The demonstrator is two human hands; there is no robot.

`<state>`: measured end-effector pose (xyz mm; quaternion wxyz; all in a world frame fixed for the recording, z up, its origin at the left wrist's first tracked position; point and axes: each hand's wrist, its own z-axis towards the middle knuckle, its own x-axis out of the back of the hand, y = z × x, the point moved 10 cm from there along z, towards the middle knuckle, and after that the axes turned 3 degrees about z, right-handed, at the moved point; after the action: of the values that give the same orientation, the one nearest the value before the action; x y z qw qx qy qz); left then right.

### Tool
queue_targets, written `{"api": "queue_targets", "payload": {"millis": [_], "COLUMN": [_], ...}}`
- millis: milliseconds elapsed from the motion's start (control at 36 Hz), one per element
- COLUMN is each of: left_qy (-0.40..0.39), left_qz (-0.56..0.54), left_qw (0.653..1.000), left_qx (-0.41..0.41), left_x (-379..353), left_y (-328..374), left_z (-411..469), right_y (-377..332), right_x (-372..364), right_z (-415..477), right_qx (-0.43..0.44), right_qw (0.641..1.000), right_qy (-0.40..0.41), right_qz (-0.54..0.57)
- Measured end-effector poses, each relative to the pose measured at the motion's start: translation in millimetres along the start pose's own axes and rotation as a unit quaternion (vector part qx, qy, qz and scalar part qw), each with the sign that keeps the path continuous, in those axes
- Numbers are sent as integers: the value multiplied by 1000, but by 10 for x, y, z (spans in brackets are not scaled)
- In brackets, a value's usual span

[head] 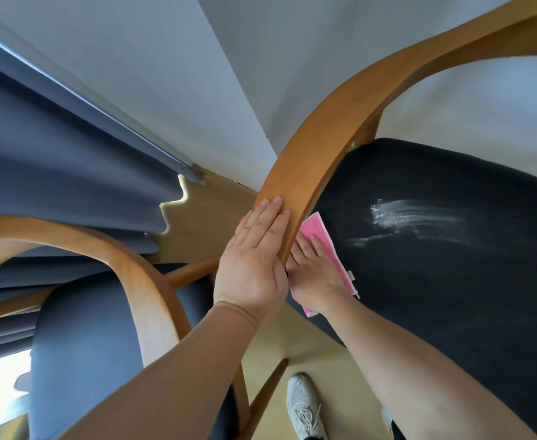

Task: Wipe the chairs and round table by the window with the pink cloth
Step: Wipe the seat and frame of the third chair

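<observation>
Single head-worn view — steep downward look, close over the hands (279, 258) and chair seat (435, 249) — wide-angle.

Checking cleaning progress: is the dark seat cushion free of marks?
No, white streaks smear the dark seat cushion beyond the pink cloth.

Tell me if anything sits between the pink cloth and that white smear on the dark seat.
Nothing visible does. The pink cloth lies flat on the dark seat under the right hand, and bare cushion runs from it to the white smear. The left hand rests on the wooden armrest, off that path.
</observation>
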<state>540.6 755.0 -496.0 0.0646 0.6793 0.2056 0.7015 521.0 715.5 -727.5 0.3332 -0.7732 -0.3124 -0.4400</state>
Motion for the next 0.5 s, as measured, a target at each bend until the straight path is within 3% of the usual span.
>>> {"api": "queue_targets", "payload": {"millis": [167,306,500], "left_qy": [-19,-34,-42], "left_qz": [22,42,57], "left_qw": [1000,999,997], "left_qx": [-4,-9,-11], "left_x": [-25,-50,-57], "left_y": [18,27,46], "left_z": [4,5,-8], "right_y": [-173,-159,-68], "right_x": [-133,-457,-325], "right_z": [-521,-1068,-970], "right_qx": [23,11,-28], "right_qw": [998,998,997], "right_qy": [54,35,41], "right_qz": [-5,45,63]}}
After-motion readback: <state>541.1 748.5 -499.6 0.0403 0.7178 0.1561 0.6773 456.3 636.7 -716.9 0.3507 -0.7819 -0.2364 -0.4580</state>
